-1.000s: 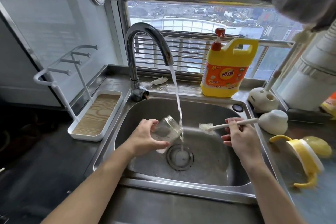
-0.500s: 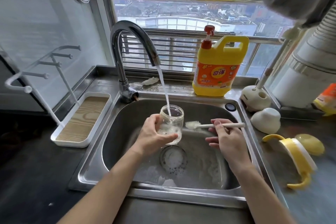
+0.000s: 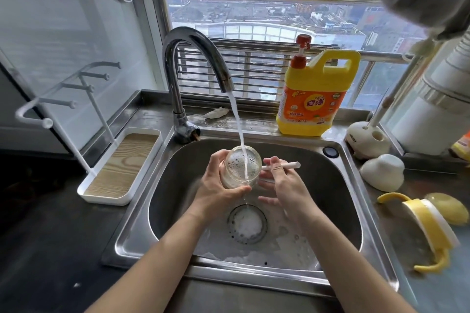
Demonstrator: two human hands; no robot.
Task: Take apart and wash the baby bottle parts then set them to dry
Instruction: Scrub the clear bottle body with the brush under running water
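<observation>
A: Where is the bottle (image 3: pixel 241 171) right now?

B: In the middle of the sink (image 3: pixel 338 213), held up over the drain (image 3: pixel 247 224). The left hand (image 3: pixel 216 185) is wrapped around its side, fingers curled shut on the glass.

A: Which way does it point?

B: Its open mouth faces up and tips a little toward 12 o'clock, so its long way runs almost straight up. The water from the tap (image 3: pixel 195 58) falls right into the mouth.

A: What is inside it?

B: Water and lots of little soap bubbles. Some water spills out at the bottom edge and drips toward the drain, which has foam on it too.

A: And the other hand?

B: The right hand (image 3: pixel 282 185) is just beside the bottle, at 3 o'clock from it. Its thumb and first fingers pinch the white brush handle (image 3: pixel 284 165). The other fingers are spread loose. I cannot see the brush head; it is hidden behind the bottle.

A: What comes next, do you think?

B: I think the bottle gets tipped to pour the soapy water out. The left hand already has it, so that hand would do it.

A: Where will it dry?

B: Maybe on the white rack (image 3: pixel 76 107) at 9 o'clock; its tray (image 3: pixel 142 175) holds nothing yet. The yellow lid (image 3: pixel 429 226) lies on the counter at 3 o'clock.
</observation>
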